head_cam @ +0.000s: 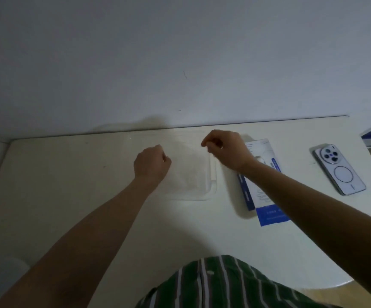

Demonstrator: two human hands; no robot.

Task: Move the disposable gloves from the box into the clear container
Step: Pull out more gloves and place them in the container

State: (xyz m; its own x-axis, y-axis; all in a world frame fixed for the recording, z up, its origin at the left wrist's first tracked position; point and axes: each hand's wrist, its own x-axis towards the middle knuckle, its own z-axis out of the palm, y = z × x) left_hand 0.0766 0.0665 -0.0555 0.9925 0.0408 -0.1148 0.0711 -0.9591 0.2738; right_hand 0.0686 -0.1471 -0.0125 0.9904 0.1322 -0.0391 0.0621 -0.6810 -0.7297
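A: Fingers point(205, 144) of left hand point(152, 162) and right hand point(225, 148) curl tight, seemingly pinching a thin clear plastic glove point(187, 167) just above the clear rectangular plastic container point(212, 190).
B: Risk?
A: Static cling — film may drape over the container's rim, toward the blue-and-white cardboard box point(262, 196) right of the container.

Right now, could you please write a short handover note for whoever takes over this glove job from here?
Left hand and right hand: each pinches, fingers curled, what looks like one faint clear glove stretched between them.
Clear container: on the table under the hands; its contents are too faint to tell.
Box: lying right of the container, under the right forearm.
To do: lower this glove in, then fetch any more from the box.
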